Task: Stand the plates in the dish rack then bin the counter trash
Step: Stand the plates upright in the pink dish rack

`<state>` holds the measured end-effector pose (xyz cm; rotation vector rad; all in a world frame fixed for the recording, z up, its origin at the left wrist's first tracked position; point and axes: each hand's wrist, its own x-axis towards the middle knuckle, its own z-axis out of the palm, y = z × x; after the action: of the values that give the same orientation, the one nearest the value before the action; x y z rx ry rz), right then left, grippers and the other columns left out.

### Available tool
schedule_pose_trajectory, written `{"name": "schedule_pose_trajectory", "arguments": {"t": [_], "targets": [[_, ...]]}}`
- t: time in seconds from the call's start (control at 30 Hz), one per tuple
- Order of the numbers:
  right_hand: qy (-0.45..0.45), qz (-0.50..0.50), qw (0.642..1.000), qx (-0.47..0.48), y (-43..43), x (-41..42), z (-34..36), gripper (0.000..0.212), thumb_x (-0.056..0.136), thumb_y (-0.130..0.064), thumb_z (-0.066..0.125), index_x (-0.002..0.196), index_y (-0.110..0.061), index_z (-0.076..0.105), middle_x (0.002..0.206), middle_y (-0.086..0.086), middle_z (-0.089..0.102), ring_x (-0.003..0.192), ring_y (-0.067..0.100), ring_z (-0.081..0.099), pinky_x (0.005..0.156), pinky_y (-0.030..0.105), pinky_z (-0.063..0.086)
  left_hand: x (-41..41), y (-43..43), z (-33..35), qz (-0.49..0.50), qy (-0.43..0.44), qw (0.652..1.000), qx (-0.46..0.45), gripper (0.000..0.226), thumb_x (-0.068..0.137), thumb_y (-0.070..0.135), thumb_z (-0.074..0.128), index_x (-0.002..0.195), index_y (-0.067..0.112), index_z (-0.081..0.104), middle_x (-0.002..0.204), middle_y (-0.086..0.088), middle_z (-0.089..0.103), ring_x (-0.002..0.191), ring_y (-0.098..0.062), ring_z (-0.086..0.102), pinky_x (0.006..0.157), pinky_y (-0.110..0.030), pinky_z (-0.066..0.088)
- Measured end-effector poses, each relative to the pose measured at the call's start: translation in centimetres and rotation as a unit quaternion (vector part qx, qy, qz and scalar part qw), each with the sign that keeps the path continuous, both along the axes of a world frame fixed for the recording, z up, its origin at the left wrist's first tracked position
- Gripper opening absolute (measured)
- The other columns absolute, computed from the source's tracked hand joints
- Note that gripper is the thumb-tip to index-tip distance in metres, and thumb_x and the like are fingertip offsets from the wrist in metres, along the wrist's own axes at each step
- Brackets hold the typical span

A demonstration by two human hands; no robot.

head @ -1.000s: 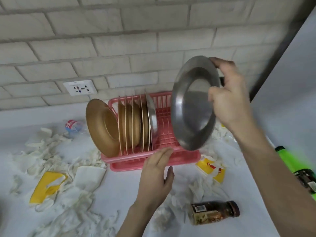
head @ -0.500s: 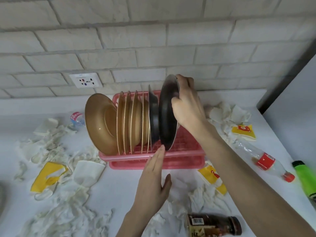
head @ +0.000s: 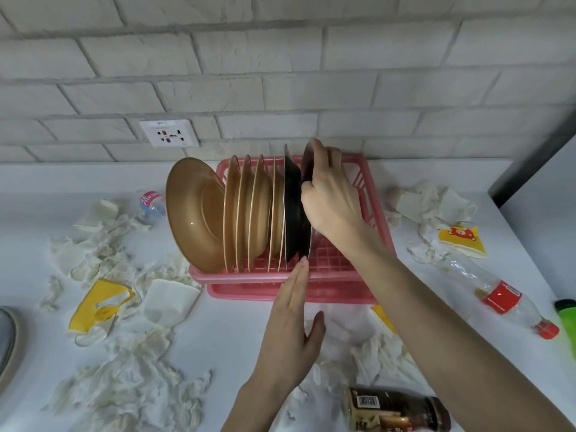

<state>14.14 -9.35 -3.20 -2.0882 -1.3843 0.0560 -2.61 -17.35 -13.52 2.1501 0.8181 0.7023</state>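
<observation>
Seating a steel plate (head: pixel 306 241) upright in the pink dish rack (head: pixel 369 173)
The rack sat under the right hand (head: pixel 333 202), which pinched the plate's top rim just right of a second steel plate (head: pixel 291 207) and the brown plates (head: pixel 193 213). The left hand (head: pixel 290 325), fingers straight and pressed together, touched the rack's front edge. Best lowered straight until it seats, then released. Far left of both hands, a small bottle (head: pixel 151 203) seemingly read "FRESH".
</observation>
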Motion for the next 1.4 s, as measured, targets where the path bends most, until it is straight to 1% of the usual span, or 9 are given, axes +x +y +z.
{"name": "schedule_pose_trajectory", "arguments": {"t": [0.17, 0.27, 0.33, 0.47, 0.77, 0.97, 1.17, 1.3, 1.4], "targets": [[0.016, 0.016, 1.000, 0.015, -0.2, 0.0, -0.2, 0.058, 0.098, -0.021, 0.039, 0.152, -0.015, 0.020, 0.146, 0.014, 0.032, 0.122, 0.035, 0.049, 0.072, 0.037, 0.048, -0.3, 0.4, -0.2, 0.001, 0.003, 1.000, -0.006, 0.078, 0.093, 0.007, 0.052, 0.158, 0.020, 0.011, 0.164, 0.011, 0.016, 0.151, -0.007, 0.014, 0.122, -0.036, 0.022], [0.045, 0.029, 0.998, 0.013, -0.4, -0.2, -0.2, 0.057, 0.103, -0.033, 0.036, 0.154, -0.016, 0.017, 0.149, 0.016, 0.030, 0.130, 0.036, 0.044, 0.088, 0.043, 0.049, -0.4, 0.4, -0.1, 0.000, 0.002, 1.000, -0.009, 0.078, 0.093, 0.007, 0.052, 0.158, 0.021, 0.011, 0.164, 0.010, 0.017, 0.151, -0.006, 0.015, 0.121, -0.034, 0.021], [0.073, 0.037, 0.997, 0.007, -0.5, -0.2, 0.0, 0.059, 0.104, -0.042, 0.033, 0.155, -0.018, 0.015, 0.151, 0.016, 0.029, 0.136, 0.036, 0.038, 0.099, 0.045, 0.044, -0.5, 0.4, 0.0, 0.007, -0.001, 1.000, -0.023, 0.078, 0.093, 0.004, 0.053, 0.158, 0.021, 0.013, 0.163, 0.011, 0.019, 0.150, -0.004, 0.015, 0.121, -0.033, 0.022], [0.106, 0.043, 0.993, 0.002, -0.7, -0.2, 0.1, 0.064, 0.103, -0.049, 0.031, 0.156, -0.020, 0.012, 0.153, 0.016, 0.027, 0.140, 0.035, 0.034, 0.105, 0.044, 0.039, -0.9, 0.4, 0.4, 0.019, -0.007, 0.999, -0.047, 0.076, 0.094, 0.005, 0.054, 0.157, 0.023, 0.016, 0.162, 0.015, 0.021, 0.148, 0.000, 0.018, 0.119, -0.037, 0.028], [0.081, 0.057, 0.995, 0.002, -2.2, -0.8, -0.7, 0.065, 0.102, -0.051, 0.033, 0.155, -0.019, 0.015, 0.154, 0.017, 0.025, 0.132, 0.035, 0.046, 0.100, 0.045, 0.045, -2.1, 0.7, 0.6, 0.024, -0.005, 0.997, -0.069, 0.070, 0.093, 0.014, 0.053, 0.155, 0.028, 0.025, 0.156, 0.020, 0.033, 0.144, 0.003, 0.028, 0.115, -0.040, 0.036], [0.100, 0.061, 0.993, 0.001, -2.7, -1.1, -0.8, 0.058, 0.105, -0.044, 0.032, 0.154, -0.016, 0.022, 0.154, 0.014, 0.031, 0.141, 0.028, 0.034, 0.107, 0.035, 0.035, -2.2, 0.8, 0.9, 0.017, -0.012, 0.996, -0.085, 0.068, 0.091, 0.020, 0.052, 0.153, 0.035, 0.026, 0.155, 0.021, 0.035, 0.142, 0.003, 0.030, 0.113, -0.041, 0.039], [0.108, 0.080, 0.991, 0.000, -2.2, -1.3, -0.6, 0.055, 0.105, -0.043, 0.032, 0.152, -0.016, 0.028, 0.150, 0.011, 0.036, 0.133, 0.026, 0.046, 0.104, 0.035, 0.039, -1.9, 1.0, 1.2, 0.017, -0.019, 0.996, -0.088, 0.066, 0.090, 0.021, 0.052, 0.151, 0.035, 0.030, 0.151, 0.021, 0.040, 0.139, 0.003, 0.036, 0.110, -0.038, 0.043], [0.114, 0.091, 0.989, 0.002, -2.7, -1.9, -0.9, 0.054, 0.104, -0.042, 0.033, 0.153, -0.019, 0.028, 0.151, 0.008, 0.035, 0.134, 0.023, 0.042, 0.106, 0.037, 0.037, -2.2, 0.9, 1.1, 0.019, -0.011, 0.995, -0.093, 0.064, 0.089, 0.021, 0.053, 0.146, 0.041, 0.031, 0.139, 0.029, 0.045, 0.130, 0.009, 0.044, 0.102, -0.030, 0.049], [0.122, 0.086, 0.989, 0.004, -3.0, -2.0, -1.0, 0.055, 0.104, -0.043, 0.034, 0.152, -0.018, 0.027, 0.154, 0.008, 0.032, 0.139, 0.023, 0.037, 0.109, 0.037, 0.034, -2.4, 0.7, 0.9, 0.022, -0.008, 0.995, -0.093, 0.063, 0.090, 0.022, 0.053, 0.149, 0.034, 0.034, 0.133, 0.032, 0.046, 0.125, 0.011, 0.046, 0.098, -0.030, 0.052]]}}
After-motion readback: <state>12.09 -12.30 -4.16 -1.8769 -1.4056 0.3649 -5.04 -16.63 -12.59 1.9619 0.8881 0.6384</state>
